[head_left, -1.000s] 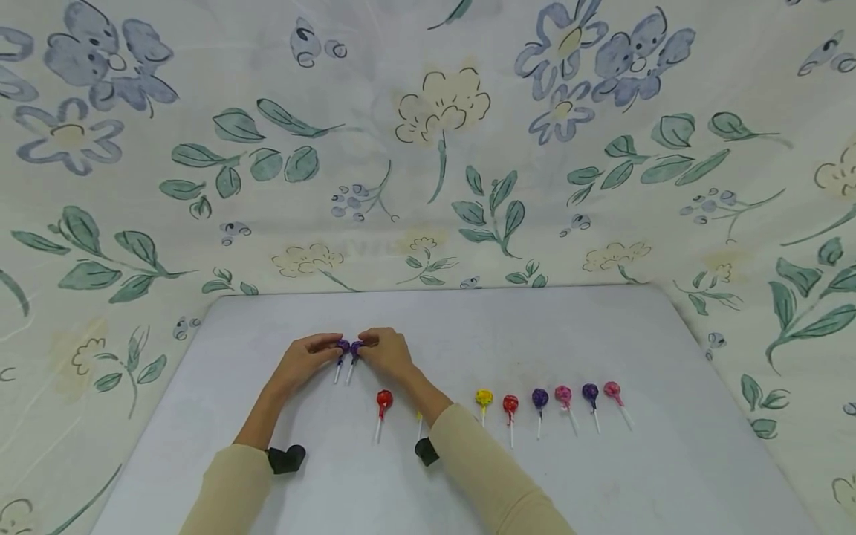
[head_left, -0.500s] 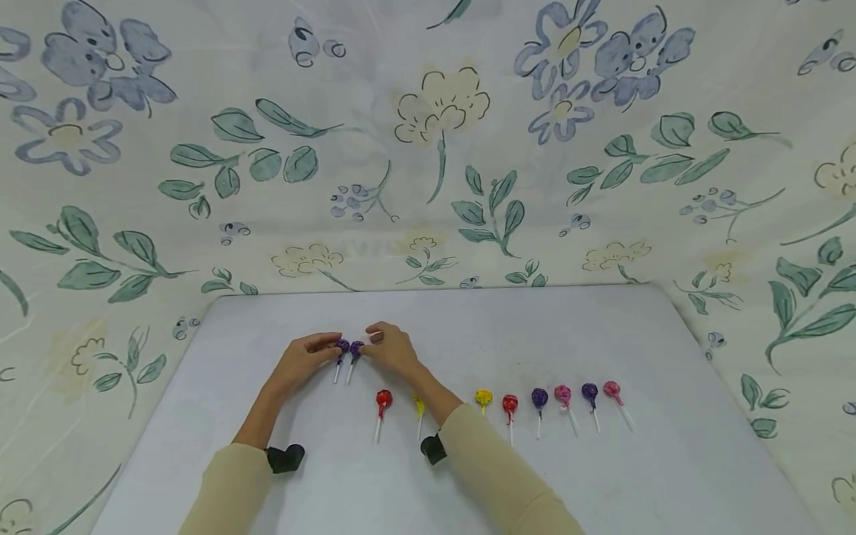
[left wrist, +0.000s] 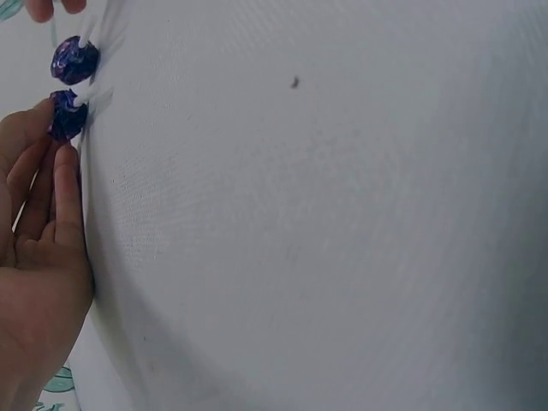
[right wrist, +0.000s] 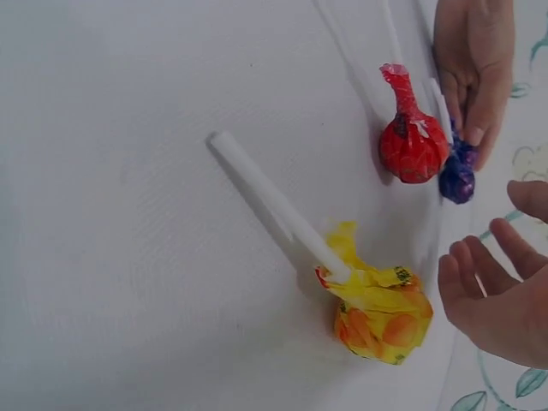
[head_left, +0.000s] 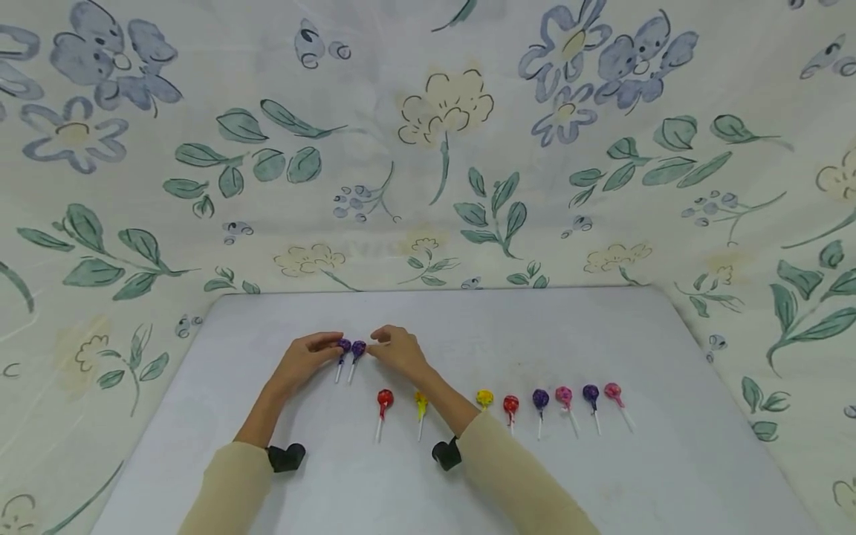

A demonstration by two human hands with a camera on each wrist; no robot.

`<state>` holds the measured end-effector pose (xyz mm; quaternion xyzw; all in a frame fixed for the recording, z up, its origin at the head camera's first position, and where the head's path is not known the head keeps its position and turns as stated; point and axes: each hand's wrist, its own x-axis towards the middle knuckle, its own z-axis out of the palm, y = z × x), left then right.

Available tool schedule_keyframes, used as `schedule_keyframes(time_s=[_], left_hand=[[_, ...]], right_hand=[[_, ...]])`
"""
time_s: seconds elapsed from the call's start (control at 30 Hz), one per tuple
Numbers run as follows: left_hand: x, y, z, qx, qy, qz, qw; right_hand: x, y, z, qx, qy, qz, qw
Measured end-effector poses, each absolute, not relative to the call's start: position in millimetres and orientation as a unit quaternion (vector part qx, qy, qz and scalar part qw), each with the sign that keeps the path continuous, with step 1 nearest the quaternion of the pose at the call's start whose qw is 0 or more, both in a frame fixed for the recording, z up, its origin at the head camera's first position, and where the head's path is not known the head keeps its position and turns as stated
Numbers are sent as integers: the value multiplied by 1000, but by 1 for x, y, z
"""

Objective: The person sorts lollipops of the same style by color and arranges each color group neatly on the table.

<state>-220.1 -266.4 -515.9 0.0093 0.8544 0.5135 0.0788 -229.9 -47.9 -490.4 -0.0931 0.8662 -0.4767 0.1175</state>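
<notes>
Two purple lollipops lie side by side at the table's left rear. My left hand (head_left: 304,364) pinches the head of the left one (head_left: 344,345) between thumb and fingers; the left wrist view shows this lollipop (left wrist: 67,116) at the fingertips. Just to its right is the second purple lollipop (head_left: 358,348), with nothing around it. My right hand (head_left: 401,353) is beside that one, its fingers apart and loosely bent, holding nothing. In the right wrist view the right hand (right wrist: 501,300) is near a yellow lollipop (right wrist: 385,321) without touching it.
Nearer the front lie a red lollipop (head_left: 385,400) and a yellow one (head_left: 420,403), the latter by my right forearm. A row of several lollipops, yellow (head_left: 484,398), red, purple and pink, runs to the right on the white table (head_left: 468,490).
My right hand has let go of the right purple lollipop and drawn back a little to the right, its fingers spreading. My left hand stays in place.
</notes>
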Motion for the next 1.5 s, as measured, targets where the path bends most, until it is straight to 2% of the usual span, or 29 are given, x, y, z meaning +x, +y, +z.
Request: schedule_keyframes(time_s=[0.27, 0.57, 0.87, 1.23, 1.5], left_hand=[[-223, -266, -521, 14, 858, 508, 67], [-214, -270, -517, -11, 862, 506, 7], [-201, -257, -500, 28, 862, 507, -8], [-175, -222, -497, 111, 856, 505, 6], [-159, -201, -507, 134, 853, 502, 49]], right_hand=[[-225, -36, -481, -137, 861, -477, 114], [-215, -10, -465, -164, 855, -477, 118], [-206, 16, -459, -179, 859, -468, 105], [-190, 54, -457, -192, 846, -491, 76], [-180, 77, -460, -174, 849, -496, 60]])
